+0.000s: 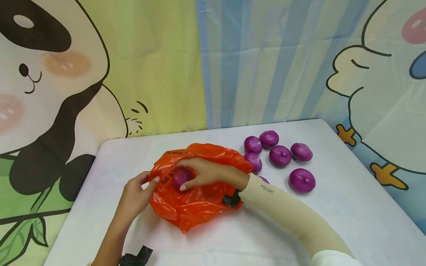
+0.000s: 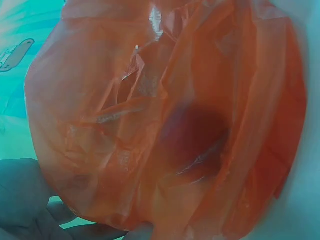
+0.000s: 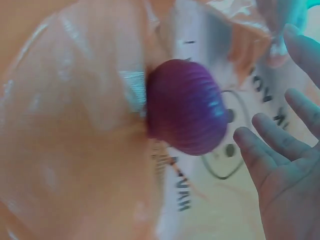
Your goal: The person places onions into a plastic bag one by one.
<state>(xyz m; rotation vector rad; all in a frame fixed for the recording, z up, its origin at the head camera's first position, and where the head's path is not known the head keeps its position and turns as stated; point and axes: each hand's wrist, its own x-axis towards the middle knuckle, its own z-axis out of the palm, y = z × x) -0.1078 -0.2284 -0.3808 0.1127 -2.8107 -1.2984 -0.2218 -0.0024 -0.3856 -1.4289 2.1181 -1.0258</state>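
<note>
An orange plastic bag (image 1: pixel 179 210) with dark print lies crumpled with its mouth spread. At its left edge my left hand (image 1: pixel 134 194) pinches the plastic between thumb and fingers. In the left wrist view, fingers of that hand (image 2: pixel 27 200) reach behind the bag's edge, and a dark round shape shows through the plastic. My right hand (image 1: pixel 203 173) is inside the bag mouth beside a purple onion (image 1: pixel 181 177). The right wrist view has the onion (image 3: pixel 187 107) against the plastic, with the fingers of my right hand (image 3: pixel 285 170) spread and apart from it.
Several purple onions, one of them a near onion (image 1: pixel 301 180), lie on the white table (image 1: pixel 349 207) right of the bag. Some sit close against the bag's right side, partly hidden. A printed cloth (image 1: pixel 173 66) hangs behind the table.
</note>
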